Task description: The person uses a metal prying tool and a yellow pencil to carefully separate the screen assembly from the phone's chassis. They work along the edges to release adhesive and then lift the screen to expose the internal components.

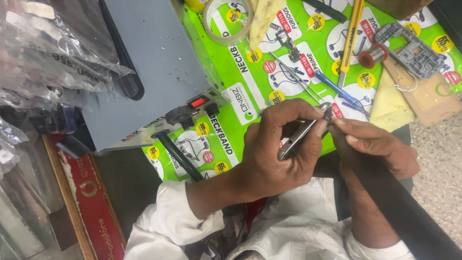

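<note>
From my feed, the biggest thing is the grey box-shaped machine (154, 72) with a red switch, sitting on the counter (231, 91) under its bright green printed sheet. Nothing on it looks engaged. Next, my left hand (274, 154) is closed round a slim dark phone-like device (296, 138), held above the counter's near edge, tilted edge-up. My right hand (375, 147) meets it at the upper end, fingers (344, 123) pinched narrow on a small metal piece I can't make out. I judge the work mid-way: device in hand, still being handled. The tape roll (226, 21), yellow knife (351, 36), blue-handled tweezers (332, 84) and solder spool (370, 57) lie untouched.
</note>
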`<state>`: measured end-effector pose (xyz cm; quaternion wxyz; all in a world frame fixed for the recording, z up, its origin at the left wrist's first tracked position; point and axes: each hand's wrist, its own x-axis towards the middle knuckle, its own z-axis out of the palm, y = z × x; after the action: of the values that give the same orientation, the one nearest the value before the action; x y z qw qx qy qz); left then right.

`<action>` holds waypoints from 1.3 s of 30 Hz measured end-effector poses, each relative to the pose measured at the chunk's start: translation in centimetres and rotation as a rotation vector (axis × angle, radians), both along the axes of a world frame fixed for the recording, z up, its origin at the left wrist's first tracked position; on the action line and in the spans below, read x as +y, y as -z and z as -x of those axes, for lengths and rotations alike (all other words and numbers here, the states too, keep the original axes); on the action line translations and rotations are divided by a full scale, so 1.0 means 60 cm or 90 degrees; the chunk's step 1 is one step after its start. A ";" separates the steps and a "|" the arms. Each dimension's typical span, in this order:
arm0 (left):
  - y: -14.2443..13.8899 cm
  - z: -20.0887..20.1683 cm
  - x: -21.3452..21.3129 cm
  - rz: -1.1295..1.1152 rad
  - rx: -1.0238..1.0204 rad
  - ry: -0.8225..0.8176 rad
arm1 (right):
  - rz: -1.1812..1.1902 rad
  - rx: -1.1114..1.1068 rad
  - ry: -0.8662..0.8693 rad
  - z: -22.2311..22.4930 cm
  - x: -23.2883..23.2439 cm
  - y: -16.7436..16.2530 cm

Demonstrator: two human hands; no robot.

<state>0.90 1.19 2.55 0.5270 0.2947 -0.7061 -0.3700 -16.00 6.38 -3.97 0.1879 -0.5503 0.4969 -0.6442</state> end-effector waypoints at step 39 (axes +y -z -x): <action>0.023 -0.003 -0.082 -0.459 0.217 0.006 | -0.261 0.009 -0.021 0.079 -0.063 -0.029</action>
<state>1.07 -3.72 1.18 0.4978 0.3921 -0.4350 -0.6397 -20.74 2.59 -2.24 0.3030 -0.5128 0.6098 -0.5229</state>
